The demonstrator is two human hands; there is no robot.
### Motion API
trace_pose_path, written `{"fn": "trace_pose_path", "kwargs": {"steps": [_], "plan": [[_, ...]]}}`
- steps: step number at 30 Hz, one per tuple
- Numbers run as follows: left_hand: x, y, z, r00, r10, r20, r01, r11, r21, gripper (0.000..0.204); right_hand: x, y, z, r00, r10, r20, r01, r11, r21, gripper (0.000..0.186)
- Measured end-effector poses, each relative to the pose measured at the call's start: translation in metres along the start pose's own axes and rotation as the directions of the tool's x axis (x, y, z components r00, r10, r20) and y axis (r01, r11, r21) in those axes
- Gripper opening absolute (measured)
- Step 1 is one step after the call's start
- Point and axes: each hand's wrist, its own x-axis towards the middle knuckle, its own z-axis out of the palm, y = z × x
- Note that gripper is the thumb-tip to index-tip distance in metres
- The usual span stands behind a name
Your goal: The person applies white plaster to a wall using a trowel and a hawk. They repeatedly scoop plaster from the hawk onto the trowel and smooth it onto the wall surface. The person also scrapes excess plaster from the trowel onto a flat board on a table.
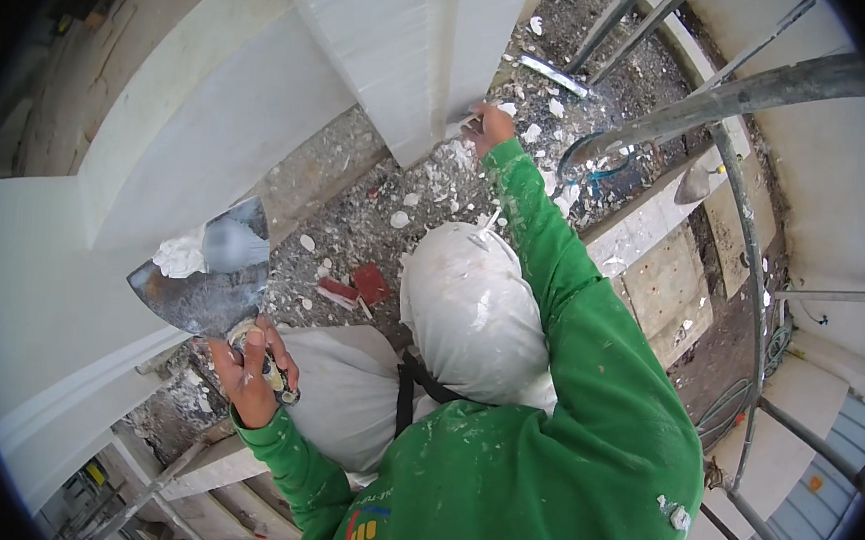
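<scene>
My left hand grips the handle of a wide putty knife, its broad metal blade tilted upward. A lump of white plaster lies on the blade, near a pale smooth patch. My right arm stretches far forward, in a green sleeve spattered with white. At the side of a white column, low down, my right hand is closed with bent fingers. A small pale edge shows at its fingertips, but I cannot make out what it is.
White plaster scraps and red fragments litter the rough ground. Metal scaffold tubes cross on the right, beside boards and a trowel. A curved white wall rises on the left. My white-trousered knee is bent in the middle.
</scene>
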Motion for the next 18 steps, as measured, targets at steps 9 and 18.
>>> {"fn": "trace_pose_path", "kwargs": {"steps": [9, 18], "plan": [[0.003, -0.006, -0.010, 0.999, 0.001, 0.034, 0.000, 0.999, -0.036, 0.018, -0.029, 0.030, -0.061, 0.999, -0.032, -0.030, 0.035, 0.996, 0.083, 0.015], [0.003, -0.008, -0.014, 0.999, 0.014, 0.052, -0.012, 1.000, -0.027, 0.020, 0.023, 0.031, -0.036, 0.984, -0.134, 0.119, 0.146, 0.985, -0.093, 0.018]]}}
